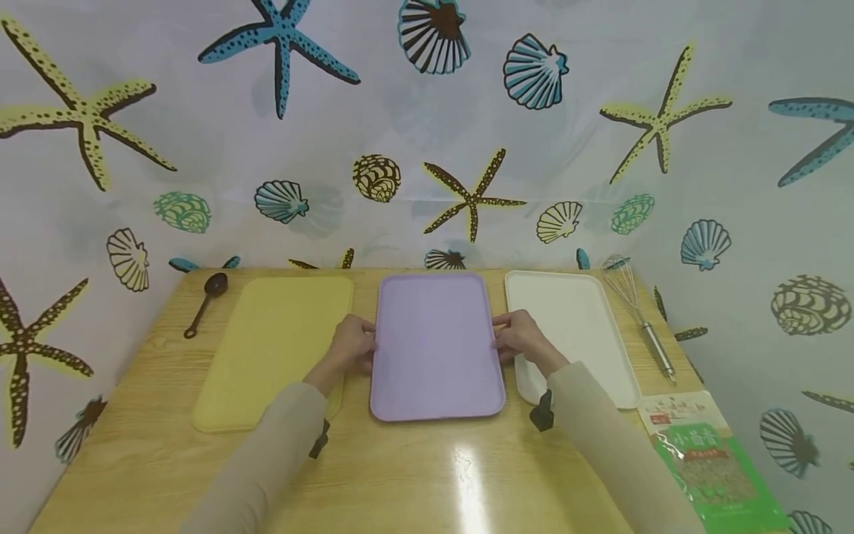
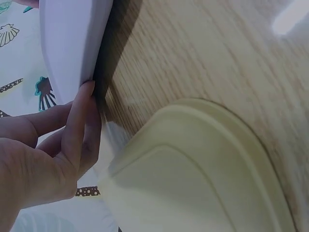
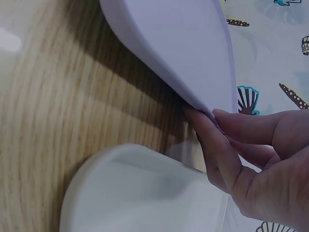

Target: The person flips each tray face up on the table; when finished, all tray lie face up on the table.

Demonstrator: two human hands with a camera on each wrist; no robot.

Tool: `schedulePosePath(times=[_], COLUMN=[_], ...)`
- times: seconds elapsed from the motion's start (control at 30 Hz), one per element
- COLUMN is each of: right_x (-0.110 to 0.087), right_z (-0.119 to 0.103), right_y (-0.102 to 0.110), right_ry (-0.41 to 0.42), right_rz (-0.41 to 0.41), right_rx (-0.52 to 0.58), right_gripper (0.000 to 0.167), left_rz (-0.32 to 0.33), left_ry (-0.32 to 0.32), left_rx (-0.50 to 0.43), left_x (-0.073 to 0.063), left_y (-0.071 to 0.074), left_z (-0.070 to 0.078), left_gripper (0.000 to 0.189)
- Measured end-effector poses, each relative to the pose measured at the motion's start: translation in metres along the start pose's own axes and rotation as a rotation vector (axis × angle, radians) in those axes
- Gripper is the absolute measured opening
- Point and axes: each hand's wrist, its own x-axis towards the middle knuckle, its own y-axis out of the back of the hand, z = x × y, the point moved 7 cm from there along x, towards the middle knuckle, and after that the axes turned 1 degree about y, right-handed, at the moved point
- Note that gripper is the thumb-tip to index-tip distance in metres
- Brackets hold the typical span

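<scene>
A purple tray (image 1: 437,348) lies between a yellow tray (image 1: 280,341) on its left and a white tray (image 1: 574,326) on its right. My left hand (image 1: 351,341) pinches the purple tray's left edge, with fingers reaching under the rim in the left wrist view. On the opposite edge my right hand (image 1: 523,337) does the same, thumb on the rim and fingers below it, as the right wrist view shows. A shadow falls on the table under the purple tray (image 3: 178,43) along its right side.
A dark brown spoon (image 1: 208,300) lies at the back left of the wooden table (image 1: 394,482). To the right are a whisk (image 1: 639,315) and a green-and-white packet (image 1: 710,460). A white cloth with sea shells and starfish (image 1: 414,111) hangs behind.
</scene>
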Motion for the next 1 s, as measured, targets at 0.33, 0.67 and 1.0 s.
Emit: schedulePosePath(times=[0.33,0.67,1.0], right_x=[0.001,0.002,-0.004], right_z=[0.007,-0.004,-0.007], right_y=[0.0,-0.002,-0.003], right_ry=[-0.031,0.032,0.047], right_rz=[0.046,0.094,0.15], right_rx=[-0.023,-0.18,-0.31], right_gripper=[0.056,0.049,0.042], left_rz=[0.021,0.029,0.022], left_ry=[-0.014,0.046,0.065], left_rx=[0.037,0.037,0.015], left_x=[0.006,0.01,0.008], left_y=[-0.005,-0.004,-0.01], left_z=[0.0,-0.003,-0.011], left_gripper=[0.044,0.045,0.044])
